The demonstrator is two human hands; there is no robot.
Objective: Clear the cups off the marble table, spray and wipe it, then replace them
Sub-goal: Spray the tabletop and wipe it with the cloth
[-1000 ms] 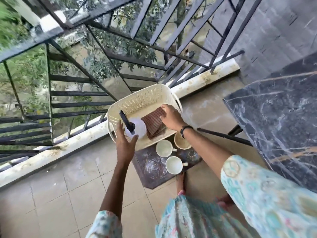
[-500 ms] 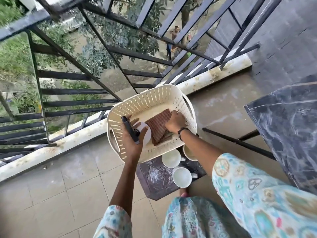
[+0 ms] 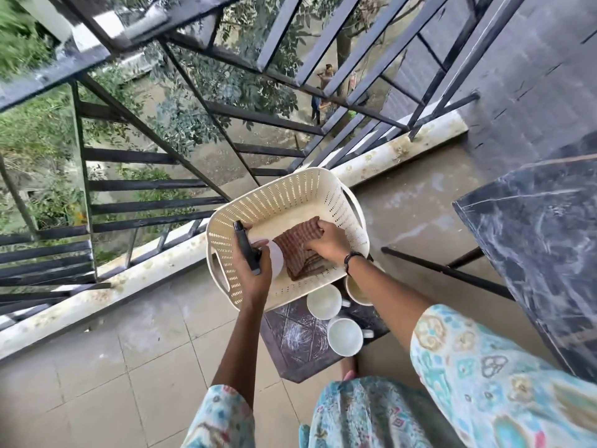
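The left hand (image 3: 253, 270) has its grip curled round the black trigger head of a white spray bottle (image 3: 277, 261), holding it inside the cream basket (image 3: 284, 202). Just right of that grip, the right hand (image 3: 324, 242) reaches into the same basket, its grip pinching a folded brown striped cloth (image 3: 298, 250) that lies on the basket's floor, touching the bottle's side. Below both grips, nearer the person, three white cups (image 3: 324, 301) sit together on a small dark patterned slab on the tiled floor, partly tucked under the basket's near edge. Far to the right of the grips stands the marble surface (image 3: 529, 227); the part in view carries no cups. So the clearing step looks done, and the step in hand seems to be fetching the spray and cloth. The next move calls for lifting both out of the basket without snagging its wall, swinging them right and up to the surface, aiming the nozzle at the marble and squeezing the trigger, then shaking the cloth open enough to wipe.
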